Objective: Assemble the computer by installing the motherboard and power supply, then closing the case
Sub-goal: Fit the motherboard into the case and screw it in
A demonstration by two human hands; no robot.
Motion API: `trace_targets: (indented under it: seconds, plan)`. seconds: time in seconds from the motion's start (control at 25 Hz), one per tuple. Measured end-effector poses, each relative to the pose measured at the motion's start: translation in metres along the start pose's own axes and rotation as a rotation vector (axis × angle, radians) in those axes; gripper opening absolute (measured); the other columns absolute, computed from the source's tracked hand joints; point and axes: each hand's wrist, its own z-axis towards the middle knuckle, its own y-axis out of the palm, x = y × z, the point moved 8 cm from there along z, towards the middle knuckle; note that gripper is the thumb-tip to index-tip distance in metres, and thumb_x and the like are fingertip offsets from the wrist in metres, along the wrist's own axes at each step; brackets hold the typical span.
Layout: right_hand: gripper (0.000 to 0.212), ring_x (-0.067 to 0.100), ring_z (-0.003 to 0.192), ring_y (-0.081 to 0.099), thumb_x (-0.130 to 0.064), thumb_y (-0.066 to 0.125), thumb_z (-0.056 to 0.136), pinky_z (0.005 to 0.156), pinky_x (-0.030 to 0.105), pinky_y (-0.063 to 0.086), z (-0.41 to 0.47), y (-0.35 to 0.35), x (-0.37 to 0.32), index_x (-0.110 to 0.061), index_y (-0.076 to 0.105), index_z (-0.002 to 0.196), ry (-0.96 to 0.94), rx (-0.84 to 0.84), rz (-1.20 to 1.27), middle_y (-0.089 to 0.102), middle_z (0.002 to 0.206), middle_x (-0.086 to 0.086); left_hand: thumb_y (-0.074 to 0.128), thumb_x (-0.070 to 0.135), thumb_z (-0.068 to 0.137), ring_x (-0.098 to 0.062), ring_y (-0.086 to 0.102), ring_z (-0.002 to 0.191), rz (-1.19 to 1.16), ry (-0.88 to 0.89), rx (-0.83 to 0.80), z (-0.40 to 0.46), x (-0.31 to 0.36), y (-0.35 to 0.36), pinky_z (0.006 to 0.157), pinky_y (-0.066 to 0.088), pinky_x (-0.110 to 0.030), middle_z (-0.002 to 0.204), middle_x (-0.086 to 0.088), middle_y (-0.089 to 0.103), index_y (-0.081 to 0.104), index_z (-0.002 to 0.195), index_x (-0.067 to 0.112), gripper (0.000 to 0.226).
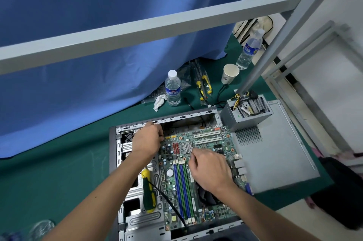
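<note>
Motherboard (198, 170) lying in case (114, 154), long axis 12-to-6 o'clock; left hand (146, 142) fingers curled on its 11 o'clock corner, right hand (209, 168) curled mid-board, contents indiscernible.

Both water bottles (172, 88) (249, 50) carry blue labels with white characters too blurred to read.

We stood in a repair workshop: a green-matted bench (59, 177), grey steel frame (137, 32), blue curtain (98, 4), and pliers (204, 87).
</note>
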Motion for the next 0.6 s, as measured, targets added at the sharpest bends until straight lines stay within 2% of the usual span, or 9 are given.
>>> trace_targets:
  seconds: [0.12, 0.24, 0.48, 0.6]
  plan:
    - [0.031, 0.008, 0.056, 0.052, -0.029, 0.033, 0.097, 0.055, 0.026, 0.051, 0.0004, 0.001, 0.0019, -0.02, 0.062, 0.09, 0.002, 0.003, -0.004, 0.055, 0.068, -0.009, 0.065, 0.021, 0.094, -0.025, 0.063, 0.087, 0.095, 0.018, 0.008, -0.0008, 0.006, -0.0018, 0.07, 0.051, -0.034, 0.096, 0.001, 0.062, 0.067, 0.093, 0.02, 0.002]
    - [0.031, 0.008, 0.055, 0.051, -0.029, 0.034, 0.097, 0.053, 0.024, 0.048, 0.0, 0.002, 0.0007, -0.02, 0.063, 0.089, -0.003, 0.007, -0.001, 0.053, 0.067, -0.01, 0.067, 0.02, 0.093, -0.027, 0.067, 0.091, 0.117, -0.023, -0.005, 0.0032, 0.0059, -0.0026, 0.074, 0.056, -0.036, 0.098, -0.004, 0.07, 0.072, 0.096, 0.018, 0.006]
    - [0.039, 0.01, 0.055, 0.054, -0.031, 0.026, 0.093, 0.054, 0.03, 0.054, 0.0025, 0.0045, 0.0015, -0.019, 0.064, 0.091, 0.0, 0.01, -0.01, 0.056, 0.067, -0.008, 0.068, 0.014, 0.09, -0.026, 0.067, 0.089, 0.038, -0.088, -0.005, 0.0045, 0.0015, 0.0023, 0.074, 0.056, -0.035, 0.096, -0.004, 0.071, 0.071, 0.091, 0.019, 0.006]
    - [0.036, 0.008, 0.055, 0.054, -0.03, 0.028, 0.094, 0.056, 0.03, 0.054, 0.0021, 0.0053, 0.0035, -0.02, 0.063, 0.089, 0.002, -0.001, -0.022, 0.056, 0.066, -0.008, 0.067, 0.012, 0.091, -0.021, 0.063, 0.083, 0.002, -0.096, 0.008, 0.0006, 0.0025, -0.0005, 0.069, 0.05, -0.03, 0.098, -0.002, 0.071, 0.071, 0.091, 0.021, 0.01]
